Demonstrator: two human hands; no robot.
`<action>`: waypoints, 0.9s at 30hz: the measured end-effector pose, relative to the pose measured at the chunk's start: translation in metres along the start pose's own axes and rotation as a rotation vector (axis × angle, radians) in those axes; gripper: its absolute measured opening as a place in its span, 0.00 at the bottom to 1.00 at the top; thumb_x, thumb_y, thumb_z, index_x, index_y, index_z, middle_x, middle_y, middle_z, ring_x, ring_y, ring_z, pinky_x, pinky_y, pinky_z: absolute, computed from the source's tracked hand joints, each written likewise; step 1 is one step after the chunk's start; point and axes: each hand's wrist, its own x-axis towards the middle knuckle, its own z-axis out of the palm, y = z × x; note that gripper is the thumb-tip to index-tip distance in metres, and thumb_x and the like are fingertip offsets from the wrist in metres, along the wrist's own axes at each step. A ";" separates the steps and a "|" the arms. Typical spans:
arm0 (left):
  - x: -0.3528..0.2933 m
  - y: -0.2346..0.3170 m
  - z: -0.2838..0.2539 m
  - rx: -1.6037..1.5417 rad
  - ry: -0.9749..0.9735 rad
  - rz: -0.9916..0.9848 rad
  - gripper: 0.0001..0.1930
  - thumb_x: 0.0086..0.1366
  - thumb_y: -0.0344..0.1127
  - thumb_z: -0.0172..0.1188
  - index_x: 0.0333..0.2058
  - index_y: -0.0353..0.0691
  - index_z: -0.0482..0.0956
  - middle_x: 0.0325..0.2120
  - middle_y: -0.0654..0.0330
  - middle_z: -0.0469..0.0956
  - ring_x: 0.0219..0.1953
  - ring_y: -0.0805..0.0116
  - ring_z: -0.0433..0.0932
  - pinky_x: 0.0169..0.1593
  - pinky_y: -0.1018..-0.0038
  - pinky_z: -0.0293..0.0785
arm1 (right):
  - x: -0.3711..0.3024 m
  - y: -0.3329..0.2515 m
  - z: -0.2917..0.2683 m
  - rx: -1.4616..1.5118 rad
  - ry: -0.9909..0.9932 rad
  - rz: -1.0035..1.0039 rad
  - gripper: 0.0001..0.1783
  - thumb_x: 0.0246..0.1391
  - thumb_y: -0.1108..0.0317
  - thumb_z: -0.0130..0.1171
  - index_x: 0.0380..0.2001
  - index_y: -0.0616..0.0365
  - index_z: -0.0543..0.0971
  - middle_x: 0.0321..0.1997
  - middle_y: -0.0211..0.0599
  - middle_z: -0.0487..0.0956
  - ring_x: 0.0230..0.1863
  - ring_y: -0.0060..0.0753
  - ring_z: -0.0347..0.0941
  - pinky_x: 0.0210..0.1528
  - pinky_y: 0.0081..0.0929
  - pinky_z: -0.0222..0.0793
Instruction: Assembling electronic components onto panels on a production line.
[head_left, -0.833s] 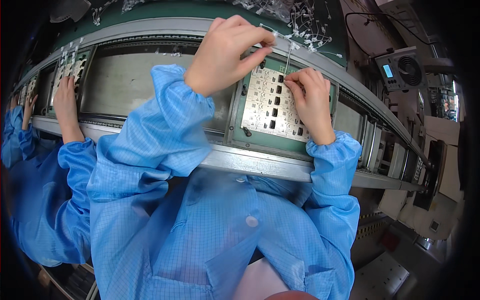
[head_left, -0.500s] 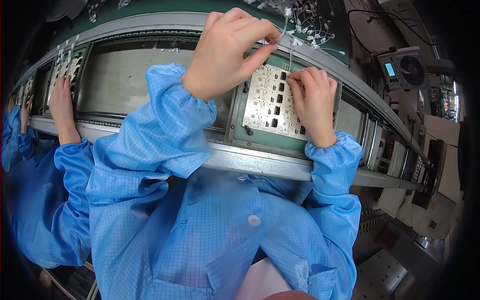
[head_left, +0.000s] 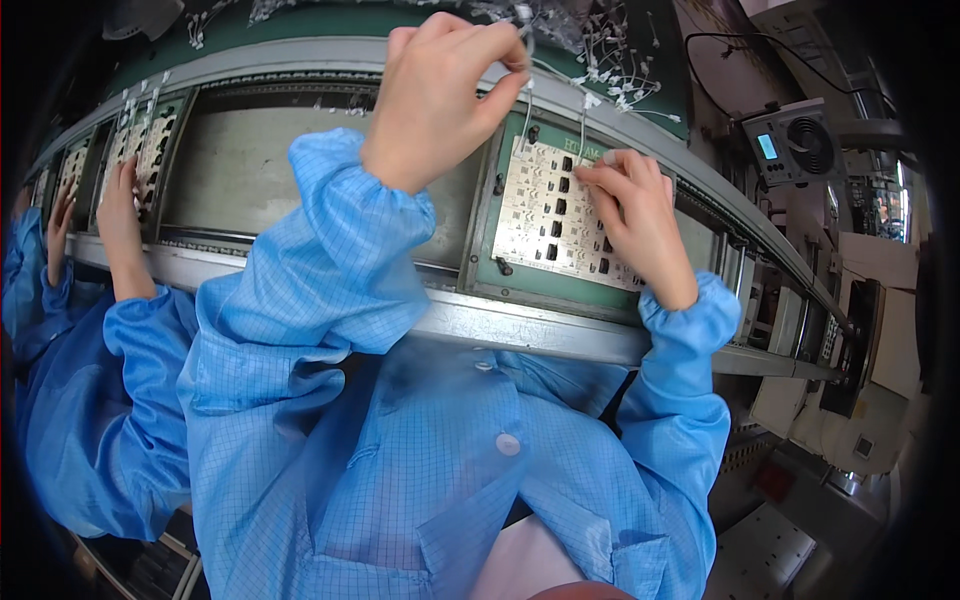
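My left hand (head_left: 440,105) is raised over the far rail, thumb and forefinger pinched on a thin white wire lead (head_left: 530,45) with a small white plug at its upper end. My right hand (head_left: 642,215) is closed at the fingertips on the lower end of another white wire lead (head_left: 584,125), beside the top black socket of a silver circuit board panel (head_left: 535,215). Rows of black sockets run down this panel, and my right fingers hide part of it. It lies in a green fixture (head_left: 560,285). One more white lead hangs at the panel's upper left corner.
Metal conveyor rails (head_left: 540,328) run across in front of me. A heap of white plugged leads (head_left: 610,75) lies beyond the far rail. To the left, a co-worker's hand (head_left: 122,225) rests by another board panel (head_left: 150,150). A grey fan unit (head_left: 795,140) stands at the right.
My left hand has shifted left with the wire lead in its pinch. My right hand stays by the top socket, its fingers slightly lower. The whole view has moved a little.
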 end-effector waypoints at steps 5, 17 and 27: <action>0.005 -0.006 -0.009 -0.013 0.013 -0.085 0.06 0.56 0.35 0.67 0.30 0.48 0.78 0.28 0.71 0.80 0.39 0.61 0.76 0.45 0.63 0.63 | 0.084 0.016 0.002 0.086 0.180 -0.051 0.09 0.56 0.70 0.58 0.40 0.60 0.81 0.38 0.44 0.78 0.41 0.50 0.75 0.46 0.40 0.72; -0.042 0.046 0.027 -0.019 -0.344 0.022 0.10 0.57 0.31 0.64 0.39 0.48 0.80 0.29 0.68 0.76 0.42 0.64 0.72 0.47 0.63 0.59 | 0.133 0.016 0.023 -0.048 0.233 0.023 0.05 0.53 0.70 0.59 0.32 0.59 0.79 0.34 0.44 0.79 0.43 0.50 0.76 0.45 0.44 0.72; -0.031 0.021 0.015 -0.083 -0.319 0.017 0.08 0.59 0.32 0.61 0.38 0.47 0.85 0.30 0.64 0.81 0.42 0.60 0.75 0.46 0.61 0.61 | 0.048 0.076 -0.054 0.542 0.314 0.220 0.14 0.55 0.78 0.60 0.44 0.59 0.71 0.28 0.23 0.74 0.30 0.14 0.67 0.33 0.15 0.64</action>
